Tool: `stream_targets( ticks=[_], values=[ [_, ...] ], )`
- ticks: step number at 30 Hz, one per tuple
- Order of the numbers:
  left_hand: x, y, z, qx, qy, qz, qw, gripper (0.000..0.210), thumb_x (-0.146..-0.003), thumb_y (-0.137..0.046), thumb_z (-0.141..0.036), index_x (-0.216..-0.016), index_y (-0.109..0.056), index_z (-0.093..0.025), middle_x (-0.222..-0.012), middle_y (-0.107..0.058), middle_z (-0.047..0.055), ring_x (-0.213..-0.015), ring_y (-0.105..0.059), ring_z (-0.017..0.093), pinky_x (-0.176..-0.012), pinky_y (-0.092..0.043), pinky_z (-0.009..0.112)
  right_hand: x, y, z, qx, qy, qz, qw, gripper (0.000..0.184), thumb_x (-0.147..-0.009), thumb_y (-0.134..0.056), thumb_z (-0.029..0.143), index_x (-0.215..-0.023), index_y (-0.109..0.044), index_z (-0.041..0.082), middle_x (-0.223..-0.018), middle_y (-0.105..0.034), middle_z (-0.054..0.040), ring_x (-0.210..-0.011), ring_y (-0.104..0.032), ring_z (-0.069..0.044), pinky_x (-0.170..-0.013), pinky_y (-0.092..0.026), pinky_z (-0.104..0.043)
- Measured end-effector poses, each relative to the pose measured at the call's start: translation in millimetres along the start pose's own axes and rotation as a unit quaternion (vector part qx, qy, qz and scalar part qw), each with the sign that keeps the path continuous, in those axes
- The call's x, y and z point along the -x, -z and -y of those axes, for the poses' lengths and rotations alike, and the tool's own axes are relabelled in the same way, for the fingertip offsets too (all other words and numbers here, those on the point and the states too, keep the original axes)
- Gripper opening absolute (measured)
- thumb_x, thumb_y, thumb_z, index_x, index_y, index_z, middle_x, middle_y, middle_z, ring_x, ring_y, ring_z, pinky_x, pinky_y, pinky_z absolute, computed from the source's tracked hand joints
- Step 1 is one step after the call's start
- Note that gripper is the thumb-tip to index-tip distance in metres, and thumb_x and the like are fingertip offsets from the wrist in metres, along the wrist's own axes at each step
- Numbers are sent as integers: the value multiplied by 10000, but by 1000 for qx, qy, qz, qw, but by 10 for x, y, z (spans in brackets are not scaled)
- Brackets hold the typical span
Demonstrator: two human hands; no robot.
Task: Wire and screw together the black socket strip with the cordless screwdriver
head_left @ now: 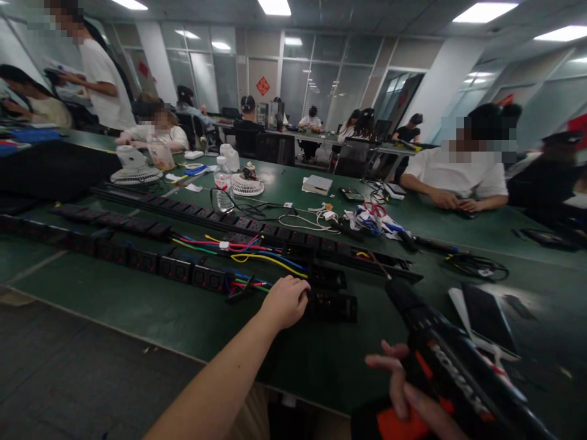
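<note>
My right hand (pixel 403 388) is wrapped around the handle of a black and orange cordless drill (pixel 458 366), with the index finger stretched out. The drill's long bit points up and left toward the strips. My left hand (pixel 287 299) is closed on the near end of a black power strip housing (pixel 334 305); its fingertips are partly hidden. Left of that hand, red, blue and green wires (pixel 250 284) come out of a row of black sockets (pixel 177 269). Behind it, yellow, blue and red wires (pixel 275 260) lie along a second opened strip. A longer black strip (pixel 257 226) lies behind both.
Beyond the strips stand a water bottle (pixel 223 186), a white fan (pixel 132 166) and a fan part (pixel 247 184). Cables and scissors (pixel 375 209) lie at centre right. A black notebook-like item (pixel 488 318) lies beside the drill. Across the table sits a person (pixel 458 174).
</note>
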State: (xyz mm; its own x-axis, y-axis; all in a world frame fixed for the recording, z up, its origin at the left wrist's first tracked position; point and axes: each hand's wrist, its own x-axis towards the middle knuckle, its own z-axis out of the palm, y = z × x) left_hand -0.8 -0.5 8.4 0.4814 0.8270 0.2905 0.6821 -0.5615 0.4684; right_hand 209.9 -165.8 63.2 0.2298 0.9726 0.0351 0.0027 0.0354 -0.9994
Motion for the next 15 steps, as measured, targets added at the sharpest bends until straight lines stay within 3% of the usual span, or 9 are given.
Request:
stream_targets(
  ticks=[3, 8, 15],
  values=[
    [-15, 26, 16, 7, 1, 26, 1000, 241, -894, -478, -220, -1067, -646, -224, -966, -677, 53, -909, -601, 218, -837, -455, 349, -306, -171, 16, -50, 10, -26, 998, 272, -770, -705, 358, -997, -612, 240, -509, -583, 56, -845, -696, -287, -938, -405, -473],
    [-68, 40, 33, 8, 29, 66, 997, 297, -909, -458, -262, -1140, -642, -232, -997, -703, 60, -935, -640, 224, -869, -470, 350, -678, -340, -93, -72, -4, -24, 997, 236, -795, -690, 318, -998, -606, 230, -525, -576, 68, -827, -679, -242, -875, -402, -402],
    [-129, 61, 67, 21, 67, 96, 993, 347, -892, -455, -306, -1181, -647, -286, -1036, -726, 32, -964, -667, 237, -878, -514, 359, -863, -447, -229, -90, -8, -35, 995, 301, -756, -689, 295, -1041, -603, 250, -516, -565, 65, -695, -616, -205, -778, -395, -363]
  ],
)
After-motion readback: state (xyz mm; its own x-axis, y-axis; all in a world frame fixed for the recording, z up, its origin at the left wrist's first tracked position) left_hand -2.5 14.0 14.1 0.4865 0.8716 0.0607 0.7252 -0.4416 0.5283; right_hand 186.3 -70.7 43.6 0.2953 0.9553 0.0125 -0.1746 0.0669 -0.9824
